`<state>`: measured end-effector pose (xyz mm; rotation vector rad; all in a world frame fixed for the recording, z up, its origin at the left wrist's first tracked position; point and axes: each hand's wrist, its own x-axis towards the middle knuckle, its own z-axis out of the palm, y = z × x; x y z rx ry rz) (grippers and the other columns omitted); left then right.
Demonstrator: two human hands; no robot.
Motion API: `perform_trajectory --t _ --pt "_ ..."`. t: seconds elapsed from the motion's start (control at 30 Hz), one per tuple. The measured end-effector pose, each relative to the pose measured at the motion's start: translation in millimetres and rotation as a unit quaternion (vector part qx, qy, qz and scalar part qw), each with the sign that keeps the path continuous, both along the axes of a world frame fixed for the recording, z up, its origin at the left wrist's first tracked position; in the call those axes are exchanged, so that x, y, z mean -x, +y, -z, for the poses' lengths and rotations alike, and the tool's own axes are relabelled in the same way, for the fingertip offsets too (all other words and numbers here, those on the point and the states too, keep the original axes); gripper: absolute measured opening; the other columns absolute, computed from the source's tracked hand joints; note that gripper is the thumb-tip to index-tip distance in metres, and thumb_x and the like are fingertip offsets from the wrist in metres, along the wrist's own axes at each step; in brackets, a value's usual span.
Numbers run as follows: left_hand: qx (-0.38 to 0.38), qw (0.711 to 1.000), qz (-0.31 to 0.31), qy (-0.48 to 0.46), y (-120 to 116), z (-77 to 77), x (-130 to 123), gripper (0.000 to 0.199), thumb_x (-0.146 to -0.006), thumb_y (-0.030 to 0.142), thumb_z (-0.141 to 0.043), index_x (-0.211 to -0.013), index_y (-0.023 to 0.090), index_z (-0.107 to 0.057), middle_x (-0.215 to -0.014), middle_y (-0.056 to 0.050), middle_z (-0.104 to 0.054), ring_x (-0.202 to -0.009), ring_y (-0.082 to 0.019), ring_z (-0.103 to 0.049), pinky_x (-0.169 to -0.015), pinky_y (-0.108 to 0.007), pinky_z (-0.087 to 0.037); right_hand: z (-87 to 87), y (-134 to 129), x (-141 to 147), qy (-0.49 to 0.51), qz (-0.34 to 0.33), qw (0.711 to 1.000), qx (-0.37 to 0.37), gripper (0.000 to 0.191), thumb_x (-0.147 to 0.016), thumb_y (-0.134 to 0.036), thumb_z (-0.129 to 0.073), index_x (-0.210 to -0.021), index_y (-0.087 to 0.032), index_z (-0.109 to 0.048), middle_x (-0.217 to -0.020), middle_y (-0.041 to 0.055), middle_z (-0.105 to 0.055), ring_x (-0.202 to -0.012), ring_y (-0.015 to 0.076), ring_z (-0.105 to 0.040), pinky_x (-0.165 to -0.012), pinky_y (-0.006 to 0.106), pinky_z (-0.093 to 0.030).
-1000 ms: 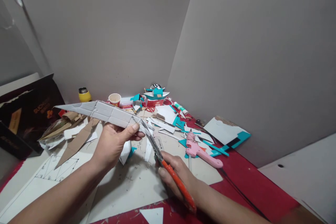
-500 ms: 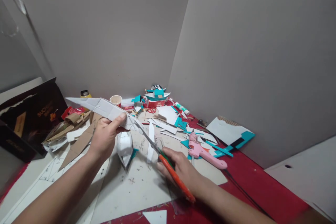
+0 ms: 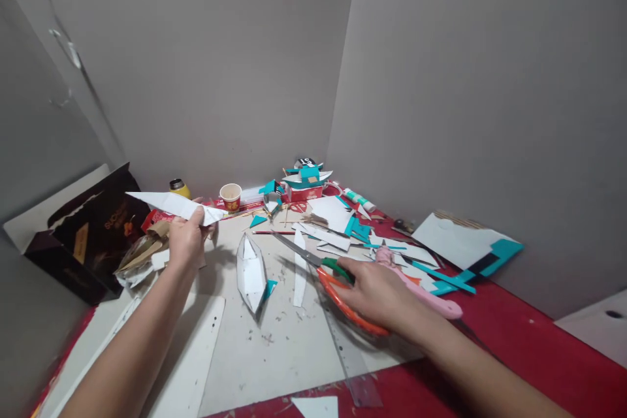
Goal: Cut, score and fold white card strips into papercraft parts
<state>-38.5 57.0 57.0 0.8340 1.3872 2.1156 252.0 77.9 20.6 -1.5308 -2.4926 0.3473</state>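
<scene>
My left hand [image 3: 187, 235] is closed on a long pointed white card piece [image 3: 171, 204], pinched near its right end and raised above the table's left side. In my right hand [image 3: 372, 290] are scissors with orange and green handles [image 3: 343, 304], their blades apart and pointing up-left, with no card between them. A small white paper boat [image 3: 251, 274] stands on the pale board between my hands. Just right of it lies a narrow white strip [image 3: 300, 268]. The pink glue gun [image 3: 441, 305] is partly hidden behind my right hand.
A dark box [image 3: 93, 241] stands at the left beside card scraps. Toward the back are a paper cup [image 3: 230, 197], a yellow jar [image 3: 179, 188] and a teal-and-white boat [image 3: 308, 176]. White and teal offcuts [image 3: 357, 228] cover the right side. A clear ruler [image 3: 345, 353] lies near the front edge.
The scissors have come away from the card and opened, moving right with my right hand. My left hand holds the card further from them. The camera view has shifted.
</scene>
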Motion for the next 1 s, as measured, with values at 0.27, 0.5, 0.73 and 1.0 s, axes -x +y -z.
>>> perform_trajectory --t 0.27,0.5,0.73,1.0 --pt "0.148 0.952 0.270 0.013 -19 -6.6 -46 0.034 -0.066 0.033 -0.075 -0.089 0.010 -0.062 -0.060 -0.003 -0.065 -0.041 -0.010 -0.052 -0.039 -0.019 -0.036 19.2 25 -7 -0.044 0.040 0.996 -0.060 0.033 -0.086 -0.044 -0.047 -0.080 -0.016 -0.063 -0.077 0.0135 -0.068 -0.069 0.0263 -0.062 -0.056 0.031 -0.033" --pt "0.241 0.886 0.387 0.081 -37 0.4 -78 0.038 -0.081 0.052 -0.057 -0.083 0.015 -0.059 -0.051 0.000 -0.060 -0.034 -0.008 -0.043 -0.035 -0.018 -0.031 7.4 22 -7 0.075 0.043 0.992 -0.091 0.034 -0.088 -0.045 -0.048 -0.091 -0.014 -0.064 -0.093 0.0144 -0.068 -0.083 0.0255 -0.063 -0.071 0.034 -0.042" --pt "0.264 0.801 0.508 0.174 -55 20.9 -105 0.050 -0.087 0.056 -0.044 -0.063 0.014 -0.057 -0.051 -0.002 -0.056 -0.042 -0.008 -0.045 -0.043 -0.020 -0.035 5.2 -5 7 0.569 -0.083 0.783 0.239 0.036 -0.076 -0.052 -0.064 -0.082 -0.016 -0.063 -0.067 0.0000 -0.063 -0.052 0.0106 -0.056 -0.050 0.025 -0.047" --pt "0.269 0.795 0.536 0.095 -60 25.3 -115 0.039 -0.085 0.051 -0.053 -0.102 0.017 -0.060 -0.066 -0.002 -0.065 -0.053 -0.013 -0.057 -0.051 -0.022 -0.044 4.7 -16 11 0.581 -0.064 0.770 0.254 0.036 -0.076 -0.048 -0.067 -0.063 -0.016 -0.059 -0.047 -0.0047 -0.055 -0.041 0.0076 -0.049 -0.044 0.020 -0.042"
